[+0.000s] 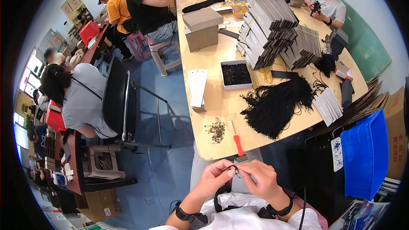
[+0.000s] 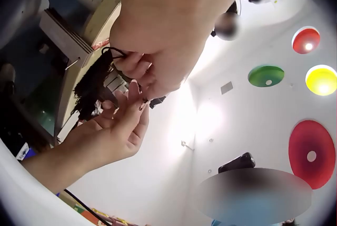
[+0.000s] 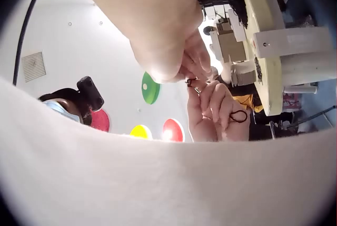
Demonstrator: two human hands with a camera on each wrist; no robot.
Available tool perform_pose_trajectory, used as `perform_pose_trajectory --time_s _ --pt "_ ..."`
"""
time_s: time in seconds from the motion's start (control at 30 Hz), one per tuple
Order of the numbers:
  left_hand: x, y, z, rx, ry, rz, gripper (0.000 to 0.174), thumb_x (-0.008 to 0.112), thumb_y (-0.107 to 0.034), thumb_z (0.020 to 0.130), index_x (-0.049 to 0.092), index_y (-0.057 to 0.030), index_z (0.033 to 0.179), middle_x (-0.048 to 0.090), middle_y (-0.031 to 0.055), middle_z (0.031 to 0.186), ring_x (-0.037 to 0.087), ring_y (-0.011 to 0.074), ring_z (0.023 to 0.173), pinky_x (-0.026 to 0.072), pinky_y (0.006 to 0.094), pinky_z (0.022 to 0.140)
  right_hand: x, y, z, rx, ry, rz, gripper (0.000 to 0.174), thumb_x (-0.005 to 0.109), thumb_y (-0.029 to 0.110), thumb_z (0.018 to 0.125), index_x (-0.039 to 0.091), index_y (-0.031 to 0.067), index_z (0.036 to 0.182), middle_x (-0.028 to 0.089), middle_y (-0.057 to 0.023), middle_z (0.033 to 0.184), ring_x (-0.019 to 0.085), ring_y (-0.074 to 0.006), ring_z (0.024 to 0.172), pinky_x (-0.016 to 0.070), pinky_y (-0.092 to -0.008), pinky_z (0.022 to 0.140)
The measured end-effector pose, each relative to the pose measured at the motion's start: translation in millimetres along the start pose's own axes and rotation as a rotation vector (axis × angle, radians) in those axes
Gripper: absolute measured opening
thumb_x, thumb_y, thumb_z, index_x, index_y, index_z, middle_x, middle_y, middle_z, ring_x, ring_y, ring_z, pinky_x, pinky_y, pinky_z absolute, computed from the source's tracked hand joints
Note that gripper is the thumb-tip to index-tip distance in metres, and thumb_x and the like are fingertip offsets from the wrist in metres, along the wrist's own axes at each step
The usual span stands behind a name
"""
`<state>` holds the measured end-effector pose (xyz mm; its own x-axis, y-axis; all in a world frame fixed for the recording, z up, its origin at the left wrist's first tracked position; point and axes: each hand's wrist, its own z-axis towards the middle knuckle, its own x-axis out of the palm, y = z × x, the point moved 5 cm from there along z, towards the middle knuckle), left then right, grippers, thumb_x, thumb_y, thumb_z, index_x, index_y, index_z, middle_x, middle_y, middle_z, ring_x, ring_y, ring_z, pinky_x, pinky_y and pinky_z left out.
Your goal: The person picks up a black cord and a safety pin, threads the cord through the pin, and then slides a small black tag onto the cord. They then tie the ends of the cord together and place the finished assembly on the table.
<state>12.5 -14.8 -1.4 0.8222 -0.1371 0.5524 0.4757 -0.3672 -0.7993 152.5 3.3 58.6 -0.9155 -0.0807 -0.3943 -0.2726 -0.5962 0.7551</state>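
1. Left hand: fingers curled, pinching a thin black cord; a loop of it sticks out past the fingers.
2. Right hand: thumb and finger appear to pinch the same cord where the fingertips meet. Some small dark part sits there, too small to make out.
3. Cord position: between both hands, over the lap, just off the near edge of the table. Nothing supports it but fingertips.
4. Main risk, as judged: a slip. The cord is thin and the grip small; if either pinch loosens, it could drop to the lap or the blue floor.
5. Second risk: the free loop could twist or catch on a finger, pulling the join crooked. Fingers partly cover the join, so a fault there could pass unseen.
6. Pulling unevenly might draw a loose end through or deform the loop. Tightness cannot be told.
7. On the table near the hands: red-handled tool, tip pointing away; beside it a scatter of small pieces. A careless sleeve or forearm could sweep these about.
8. Black strand bundle lies spread near the edge, its strands loose; tugging one could tangle others.
9. Tall grey card stacks look uneven. A knock to the table might shift them.
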Motion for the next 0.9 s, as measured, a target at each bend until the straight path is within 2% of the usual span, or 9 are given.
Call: perform_pose_trajectory --time_s 0.03,0.1,0.17,0.2,0.3,0.43,0.5,0.7,0.9 --pt "-0.6 -2.4 -0.7 0.040 -0.027 0.054 0.012 0.059 -0.012 0.093 0.059 -0.0019 0.100 0.057 -0.0037 0.082 0.045 0.0010 0.064 0.0370 0.0165 0.057 -0.4 1.1 -0.2 -0.001 0.000 0.000 0.014 0.066 -0.005 0.079 0.063 -0.0040 0.093 0.066 -0.0137 0.081 0.064 -0.0245 0.065 0.0514 -0.0317 0.058" --pt "0.7 -3.7 -1.9 0.081 -0.054 0.110 0.012 0.058 -0.011 0.094 0.059 -0.0013 0.102 0.058 -0.0027 0.085 0.048 0.0013 0.068 0.0393 0.0166 0.060 1.1 -6.9 -2.3 0.221 0.028 0.181 0.017 0.067 -0.004 0.078 0.067 -0.0035 0.095 0.069 -0.0144 0.084 0.067 -0.0214 0.066 0.0529 -0.0286 0.059" --pt "3.7 -7.8 -4.6 0.263 -0.130 0.220 0.013 0.058 -0.007 0.093 0.059 0.0007 0.103 0.060 -0.0013 0.086 0.048 0.0011 0.069 0.0392 0.0172 0.059 7.0 -14.8 -10.0 0.315 -0.005 0.269 0.017 0.068 -0.004 0.078 0.067 -0.0033 0.096 0.069 -0.0139 0.084 0.068 -0.0203 0.067 0.0532 -0.0274 0.060" --pt "4.7 -5.3 -4.4 0.263 -0.129 0.221 0.013 0.058 -0.007 0.093 0.059 0.0007 0.103 0.060 -0.0013 0.086 0.048 0.0011 0.069 0.0392 0.0172 0.059 10.0 -20.5 -14.6 0.410 -0.036 0.356 0.018 0.068 -0.003 0.078 0.067 -0.0031 0.097 0.070 -0.0135 0.085 0.069 -0.0192 0.068 0.0534 -0.0263 0.061" --pt "6.1 -5.4 -3.4 0.320 -0.180 0.229 0.013 0.059 -0.006 0.092 0.059 0.0017 0.103 0.061 0.0003 0.087 0.048 0.0012 0.067 0.0384 0.0168 0.058 12.5 -23.8 -18.9 0.494 -0.068 0.384 0.017 0.068 -0.003 0.078 0.067 -0.0029 0.095 0.070 -0.0131 0.084 0.070 -0.0195 0.072 0.0541 -0.0258 0.063" --pt "2.4 -11.1 -2.8 0.278 -0.188 0.213 0.012 0.060 -0.006 0.091 0.059 0.0019 0.099 0.059 -0.0014 0.079 0.045 0.0006 0.062 0.0361 0.0159 0.055 7.5 -14.6 -7.0 0.339 -0.027 0.185 0.015 0.068 -0.003 0.078 0.067 -0.0022 0.094 0.070 -0.0128 0.082 0.069 -0.0194 0.070 0.0535 -0.0268 0.061" --pt "0.5 -9.6 -1.8 0.228 -0.159 0.278 0.011 0.060 -0.007 0.091 0.060 0.0018 0.098 0.058 -0.0028 0.076 0.044 0.0005 0.061 0.0352 0.0158 0.054 9.0 -10.5 -6.1 0.139 -0.009 0.001 0.015 0.069 -0.003 0.078 0.067 -0.0020 0.093 0.070 -0.0129 0.082 0.069 -0.0196 0.068 0.0527 -0.0281 0.059" --pt "3.2 -10.4 0.6 0.173 -0.218 0.274 0.010 0.060 -0.008 0.092 0.060 0.0003 0.098 0.047 -0.0080 0.068 0.041 0.0002 0.061 0.0336 0.0175 0.052 6.4 -13.1 -6.1 0.290 -0.020 0.133 0.013 0.069 -0.003 0.078 0.067 -0.0019 0.092 0.069 -0.0135 0.082 0.068 -0.0209 0.066 0.0520 -0.0287 0.057" --pt "7.9 -14.0 -2.1 0.355 -0.298 0.496 0.008 0.062 -0.006 0.090 0.061 0.0014 0.093 0.052 -0.0036 0.071 0.047 0.0020 0.058 0.0357 0.0189 0.050 5.5 -13.5 -7.0 0.306 -0.084 0.066 0.011 0.069 0.001 0.080 0.067 -0.0008 0.091 0.069 -0.0134 0.079 0.067 -0.0207 0.064 0.0509 -0.0273 0.056"
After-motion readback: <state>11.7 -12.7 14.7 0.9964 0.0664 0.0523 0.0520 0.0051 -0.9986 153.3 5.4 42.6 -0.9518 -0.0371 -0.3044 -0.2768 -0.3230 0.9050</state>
